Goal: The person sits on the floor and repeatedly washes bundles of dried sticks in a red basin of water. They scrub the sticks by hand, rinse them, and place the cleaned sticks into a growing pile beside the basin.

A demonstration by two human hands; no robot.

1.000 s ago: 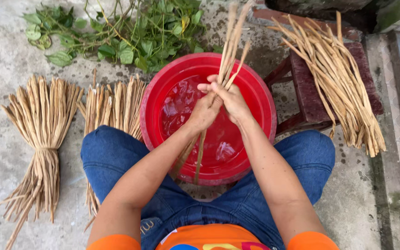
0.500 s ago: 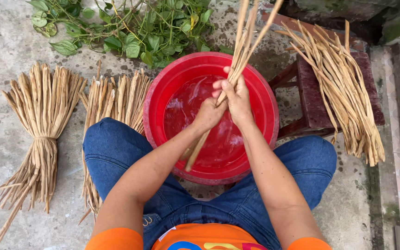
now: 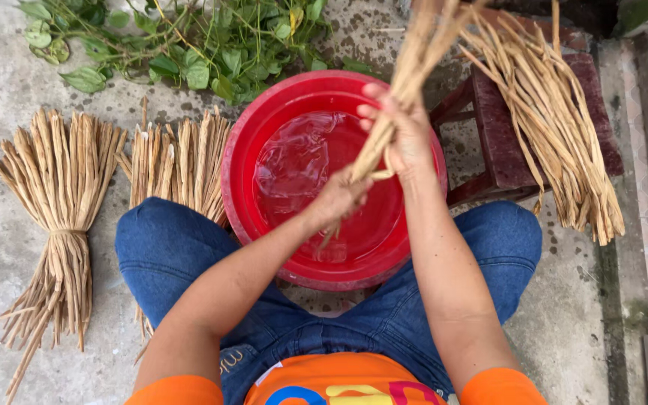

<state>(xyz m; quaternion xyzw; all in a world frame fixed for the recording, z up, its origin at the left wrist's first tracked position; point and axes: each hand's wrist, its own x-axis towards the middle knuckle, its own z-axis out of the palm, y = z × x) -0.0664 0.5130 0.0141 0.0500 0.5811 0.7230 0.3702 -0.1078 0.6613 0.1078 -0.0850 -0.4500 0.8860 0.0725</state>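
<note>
Our right hand [image 3: 408, 139] gripped a bunch of pale stalks [image 3: 403, 90], and our left hand [image 3: 339, 199] closed on its lower end. Since a second before, we had lifted the bunch higher out of the red basin [image 3: 264, 240], toward 12 o'clock. Water rippled below. Tied bundles [image 3: 61, 210] lay at 9 o'clock, loose stalks on the stool [image 3: 564, 127] at 3.

Four bundles of dried stalks [image 3: 61, 195], one red basin [image 3: 264, 150], one stool [image 3: 504, 142], one leafy heap [image 3: 211, 45].
</note>
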